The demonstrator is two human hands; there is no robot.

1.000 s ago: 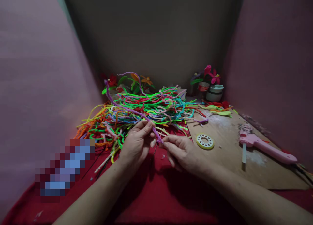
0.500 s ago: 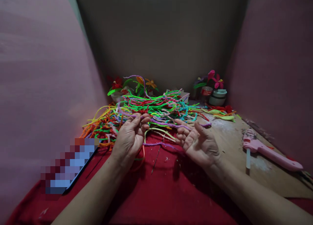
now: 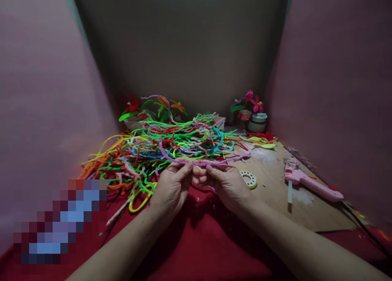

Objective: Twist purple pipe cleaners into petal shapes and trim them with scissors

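Observation:
My left hand (image 3: 172,184) and my right hand (image 3: 226,184) meet at the front of a big pile of coloured pipe cleaners (image 3: 171,144). Both pinch one purple pipe cleaner (image 3: 214,162) between thumb and fingers. It runs sideways across my fingertips, and its right end sticks out over the brown board. The fingers of both hands are closed on it, and the fingertips nearly touch each other.
A brown board (image 3: 284,191) lies at right with a pink glue gun (image 3: 306,182) and a yellow-white ring (image 3: 248,179) on it. Pipe-cleaner flowers (image 3: 254,101) and small jars (image 3: 256,122) stand at the back. Pink walls close in both sides; red cloth (image 3: 196,240) covers the front.
Half a second ago my hands were apart with palms turned up under the purple pipe cleaner. They have come together and pinch it in front of the pile.

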